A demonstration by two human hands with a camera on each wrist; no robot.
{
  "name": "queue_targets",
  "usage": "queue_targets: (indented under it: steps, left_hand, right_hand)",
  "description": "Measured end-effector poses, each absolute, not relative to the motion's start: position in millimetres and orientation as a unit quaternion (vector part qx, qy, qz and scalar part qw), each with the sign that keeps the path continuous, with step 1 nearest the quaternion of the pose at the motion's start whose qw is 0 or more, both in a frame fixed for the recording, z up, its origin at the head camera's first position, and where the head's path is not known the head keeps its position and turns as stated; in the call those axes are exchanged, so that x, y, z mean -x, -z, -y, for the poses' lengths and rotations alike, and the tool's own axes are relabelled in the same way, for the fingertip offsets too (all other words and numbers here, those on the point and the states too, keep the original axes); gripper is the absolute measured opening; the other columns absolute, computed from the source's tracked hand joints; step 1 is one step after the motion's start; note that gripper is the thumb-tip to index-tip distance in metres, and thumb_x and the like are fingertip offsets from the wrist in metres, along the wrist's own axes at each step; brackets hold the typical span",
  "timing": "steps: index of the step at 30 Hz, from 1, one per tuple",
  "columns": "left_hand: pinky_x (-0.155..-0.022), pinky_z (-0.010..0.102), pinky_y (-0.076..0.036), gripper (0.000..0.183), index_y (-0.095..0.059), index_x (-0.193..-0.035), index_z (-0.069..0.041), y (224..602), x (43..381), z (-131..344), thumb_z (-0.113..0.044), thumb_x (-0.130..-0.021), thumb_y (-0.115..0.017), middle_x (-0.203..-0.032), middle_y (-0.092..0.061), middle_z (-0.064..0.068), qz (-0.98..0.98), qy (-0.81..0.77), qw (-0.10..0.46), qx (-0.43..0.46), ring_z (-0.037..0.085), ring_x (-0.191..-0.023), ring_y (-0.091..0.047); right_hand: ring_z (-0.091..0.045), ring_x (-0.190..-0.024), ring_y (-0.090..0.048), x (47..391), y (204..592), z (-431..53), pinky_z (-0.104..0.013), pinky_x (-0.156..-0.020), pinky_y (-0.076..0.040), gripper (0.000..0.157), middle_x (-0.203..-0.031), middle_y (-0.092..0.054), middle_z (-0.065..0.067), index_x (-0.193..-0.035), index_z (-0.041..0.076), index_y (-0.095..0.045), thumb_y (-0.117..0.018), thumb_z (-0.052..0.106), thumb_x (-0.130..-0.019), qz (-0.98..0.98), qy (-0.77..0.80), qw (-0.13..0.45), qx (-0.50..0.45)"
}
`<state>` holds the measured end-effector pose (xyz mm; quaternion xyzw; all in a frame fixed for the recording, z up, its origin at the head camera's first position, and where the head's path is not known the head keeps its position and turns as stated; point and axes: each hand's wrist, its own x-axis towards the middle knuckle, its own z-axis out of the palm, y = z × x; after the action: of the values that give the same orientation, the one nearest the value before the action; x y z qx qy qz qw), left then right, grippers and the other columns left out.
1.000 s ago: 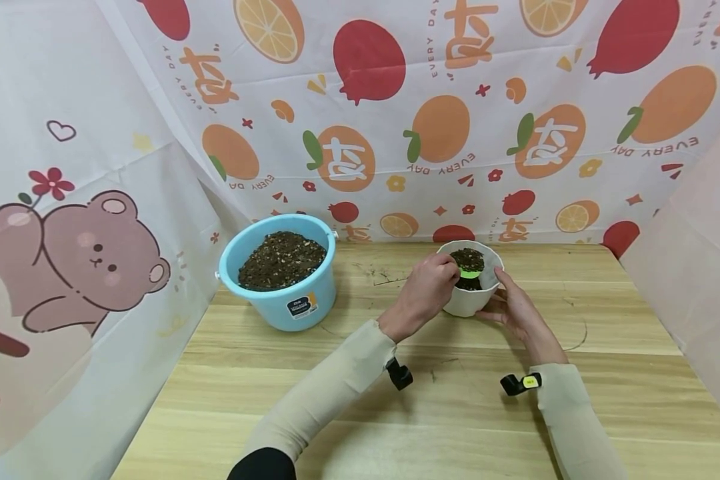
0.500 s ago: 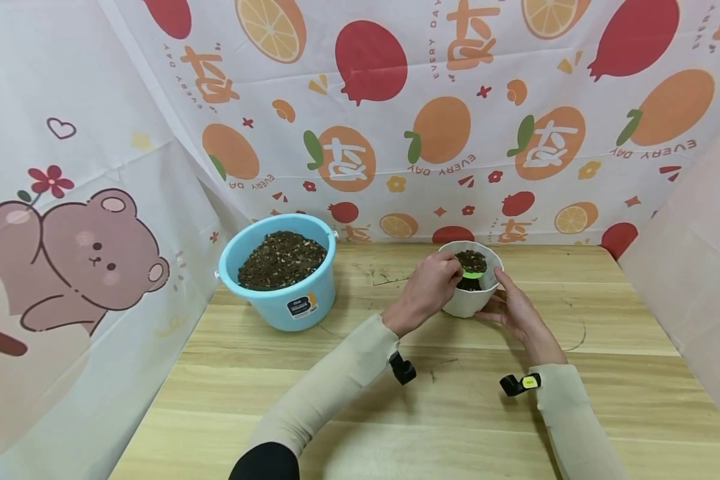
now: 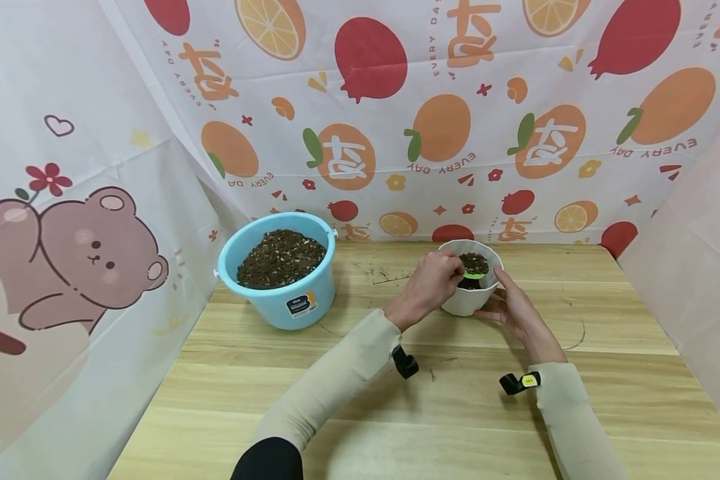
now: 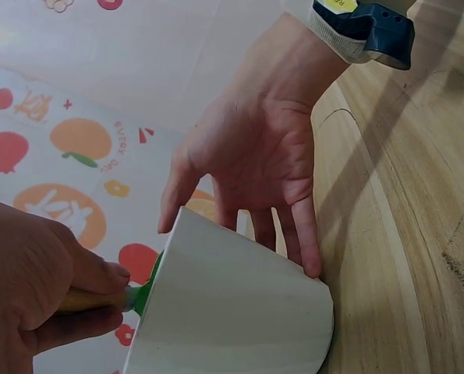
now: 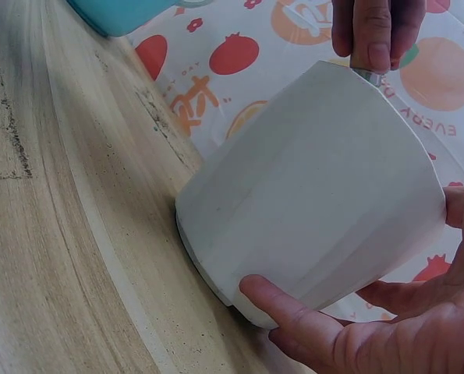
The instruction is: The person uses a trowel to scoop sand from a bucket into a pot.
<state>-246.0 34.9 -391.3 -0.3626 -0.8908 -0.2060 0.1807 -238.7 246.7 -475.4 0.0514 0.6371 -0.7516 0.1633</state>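
Observation:
A white faceted flower pot [image 3: 465, 305] stands on the table towards the back, with dark soil inside. My left hand [image 3: 427, 285] pinches the short wooden handle [image 4: 91, 301] of a small trowel at the pot's rim. The green trowel blade [image 3: 475, 275] lies within the pot's mouth and bears a heap of soil [image 3: 473, 263]. On the right side of the pot, my right hand [image 3: 518, 312] holds it, thumb up near the rim and fingers spread along the wall towards the base. The pot hides most of the blade in both wrist views.
To the left stands a light blue bucket [image 3: 265, 308] with much dark soil [image 3: 282, 259] in it. Bits of soil [image 3: 390, 279] lie scattered on the wooden table [image 3: 456, 427]. A fruit-printed cloth [image 3: 390, 140] hangs directly behind, and a bear-printed sheet [image 3: 72, 260] on the left.
My left hand and the trowel blade have shifted slightly to the right within the pot's mouth. The right hand and the pot stay nearly where they were.

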Motion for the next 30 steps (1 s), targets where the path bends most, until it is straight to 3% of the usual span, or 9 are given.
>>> queue_targets:
  steps: [9,30]
  left_hand:
    - [-0.08,0.026,-0.06,0.008,-0.079,-0.088,-0.012,391.4,248.9,-37.5,-0.01,-0.092,-0.073,-0.092,-0.073,0.0,0.898,0.204,0.157,0.357,0.01,-0.083,-0.07]
    - [-0.067,0.013,-0.054,0.005,-0.079,-0.084,-0.012,387.0,258.3,-41.1,-0.012,-0.089,-0.078,-0.09,-0.076,0.0,0.906,0.27,0.084,0.315,0.005,-0.076,-0.071]
  right_hand:
    - [-0.047,-0.152,-0.022,238.4,473.6,-246.6,-0.058,-0.112,-0.043,0.083,-0.168,-0.004,-0.029,-0.165,0.022,-0.002,-0.033,0.066,-0.102,-0.634,0.754,0.166,-0.047]
    - [-0.045,-0.154,-0.02,237.8,472.1,-248.4,-0.055,-0.109,-0.047,0.084,-0.168,-0.002,-0.028,-0.165,0.021,-0.001,-0.033,0.066,-0.102,-0.63,0.757,0.17,-0.047]
